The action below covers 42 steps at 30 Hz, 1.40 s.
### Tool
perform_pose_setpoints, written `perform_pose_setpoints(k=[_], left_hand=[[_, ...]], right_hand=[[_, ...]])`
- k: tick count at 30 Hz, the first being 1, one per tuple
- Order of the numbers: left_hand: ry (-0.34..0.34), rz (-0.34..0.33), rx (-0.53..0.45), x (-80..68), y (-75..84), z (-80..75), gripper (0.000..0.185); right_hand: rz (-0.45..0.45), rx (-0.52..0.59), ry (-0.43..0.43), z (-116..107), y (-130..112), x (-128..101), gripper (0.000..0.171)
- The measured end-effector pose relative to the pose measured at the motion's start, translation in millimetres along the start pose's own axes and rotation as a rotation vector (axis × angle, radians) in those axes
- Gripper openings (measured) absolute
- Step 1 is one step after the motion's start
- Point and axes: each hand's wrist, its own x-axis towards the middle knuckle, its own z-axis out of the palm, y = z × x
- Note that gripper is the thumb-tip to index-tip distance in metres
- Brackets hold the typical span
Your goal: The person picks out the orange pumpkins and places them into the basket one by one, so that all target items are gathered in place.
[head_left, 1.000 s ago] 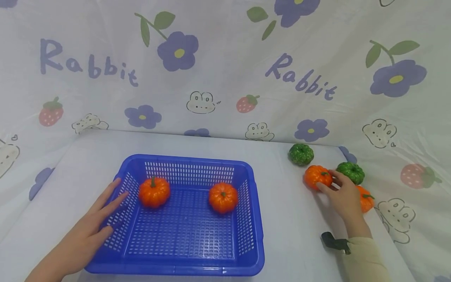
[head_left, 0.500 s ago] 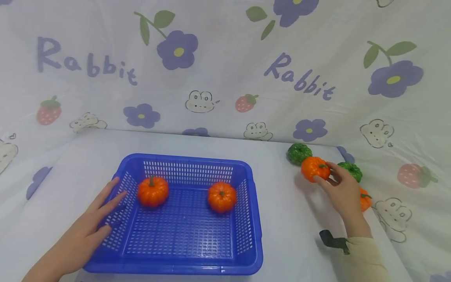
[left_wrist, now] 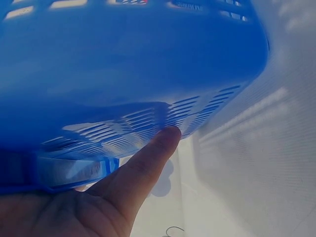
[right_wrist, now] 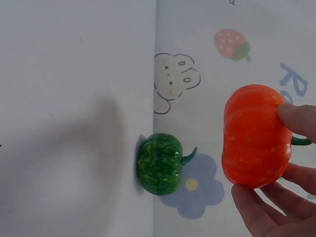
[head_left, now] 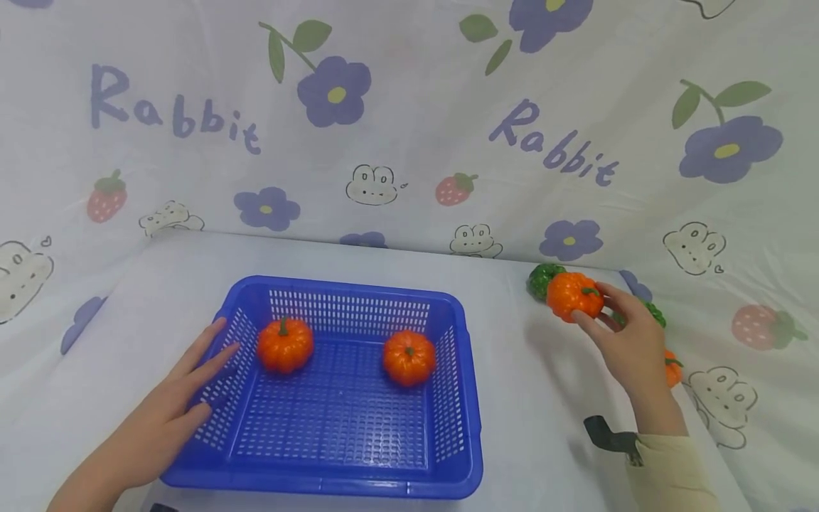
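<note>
- Left hand (head_left: 163, 419): fingers straight, flat against the basket (head_left: 348, 466) left wall; holds nothing.
- Basket holds two orange pumpkins (head_left: 285, 345), (head_left: 409, 357), well apart; open floor between them and toward the near wall.
- Right hand (head_left: 630, 348): fingertips pinch a pumpkin (head_left: 574, 296), lifted clear of the table (head_left: 537, 398), right of the basket.
- Risk: fingertip-only hold on a glossy ribbed surface; judged liable to slip.
- Risk: green pumpkin (right_wrist: 159, 164) sits near the table's back edge; a knock could roll it.
- Bare table between hand and basket's right rim.
</note>
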Motion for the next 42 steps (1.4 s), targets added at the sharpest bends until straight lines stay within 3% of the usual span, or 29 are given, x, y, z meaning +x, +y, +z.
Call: perform_pose_setpoints(k=[27, 42], left_hand=[[-0.011, -0.006, 0.000, 0.5, 1.3, -0.7, 0.079], [0.001, 0.029, 0.029, -0.2, -0.5, -0.1, 0.078]], right_hand=[[-0.157, 0.024, 0.060, -7.6, -37.0, -6.9, 0.062], [-0.216, 0.047, 0.056, -12.2, -59.9, -10.7, 0.062]])
